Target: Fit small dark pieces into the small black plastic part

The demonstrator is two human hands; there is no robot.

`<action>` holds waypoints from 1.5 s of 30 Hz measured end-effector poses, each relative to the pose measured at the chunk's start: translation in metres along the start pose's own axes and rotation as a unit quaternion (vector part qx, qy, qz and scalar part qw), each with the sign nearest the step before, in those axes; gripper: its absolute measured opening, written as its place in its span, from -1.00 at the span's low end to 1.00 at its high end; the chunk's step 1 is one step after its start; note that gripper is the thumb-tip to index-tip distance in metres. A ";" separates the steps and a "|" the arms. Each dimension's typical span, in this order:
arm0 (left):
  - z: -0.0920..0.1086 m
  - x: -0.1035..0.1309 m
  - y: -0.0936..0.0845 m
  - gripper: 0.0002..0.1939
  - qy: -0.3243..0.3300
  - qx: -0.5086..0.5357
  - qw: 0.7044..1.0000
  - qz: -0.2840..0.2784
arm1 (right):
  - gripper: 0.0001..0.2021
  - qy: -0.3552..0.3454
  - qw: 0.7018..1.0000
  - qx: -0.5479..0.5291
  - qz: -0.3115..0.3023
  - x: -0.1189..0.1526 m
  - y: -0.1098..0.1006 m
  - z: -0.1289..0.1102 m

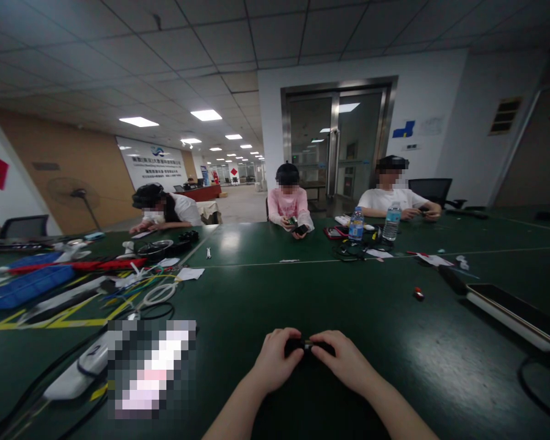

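Observation:
A small dark, rod-like object (307,346) with a shiny metallic part in its middle is between my hands, low over the green table (238,305). My left hand (275,363) is closed on its left end, thumb below and fingers above. The fingers of my right hand (346,363) wrap its other end in the same way. Both ends are largely covered, and its exact kind does not show. A small red and dark item (418,294) lies on the tabletop to the right, apart from my hands.
Left of my hands are a pixelated flat object, a white power strip (76,376) and coiled cables (160,294). Farther left sits a blue tray (27,290). A thick tablet-like device (517,315) is at right. Two bottles (392,223) stand beyond. Three people sit across the table.

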State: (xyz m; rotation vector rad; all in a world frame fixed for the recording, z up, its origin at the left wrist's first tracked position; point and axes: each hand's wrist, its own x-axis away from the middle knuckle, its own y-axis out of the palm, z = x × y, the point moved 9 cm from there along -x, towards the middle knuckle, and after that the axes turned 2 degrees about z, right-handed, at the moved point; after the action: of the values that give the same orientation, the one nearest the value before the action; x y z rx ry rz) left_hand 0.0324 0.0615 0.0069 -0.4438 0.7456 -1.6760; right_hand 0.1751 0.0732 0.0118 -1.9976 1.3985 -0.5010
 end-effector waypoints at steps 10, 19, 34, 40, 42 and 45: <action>-0.002 -0.001 0.001 -0.65 0.005 -0.014 1.000 0.009 | -0.71 -0.007 1.000 0.001 0.012 0.000 -0.001 -0.001; -0.002 -0.001 0.000 -0.67 0.013 -0.006 1.000 0.017 | -0.68 -0.006 1.000 0.000 0.016 0.000 0.000 0.002; -0.001 0.000 0.000 -0.67 -0.002 -0.017 1.000 0.000 | -0.71 0.002 1.000 0.003 0.006 0.002 -0.003 -0.003; 0.001 -0.001 0.000 -0.67 0.002 -0.017 1.000 0.010 | -0.72 -0.007 1.000 0.005 0.010 0.001 -0.002 -0.004; 0.001 -0.001 -0.001 -0.68 0.004 -0.014 1.000 0.012 | -0.72 -0.009 1.000 0.006 0.011 0.001 -0.002 -0.005; 0.001 0.000 -0.001 -0.69 0.002 -0.011 1.000 0.011 | -0.73 -0.008 1.000 0.004 0.011 0.002 -0.003 -0.006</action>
State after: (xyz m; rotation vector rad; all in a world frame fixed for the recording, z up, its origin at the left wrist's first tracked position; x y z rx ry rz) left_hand 0.0324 0.0616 0.0086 -0.4469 0.7705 -1.6495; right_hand 0.1742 0.0708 0.0181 -1.9742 1.4050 -0.4796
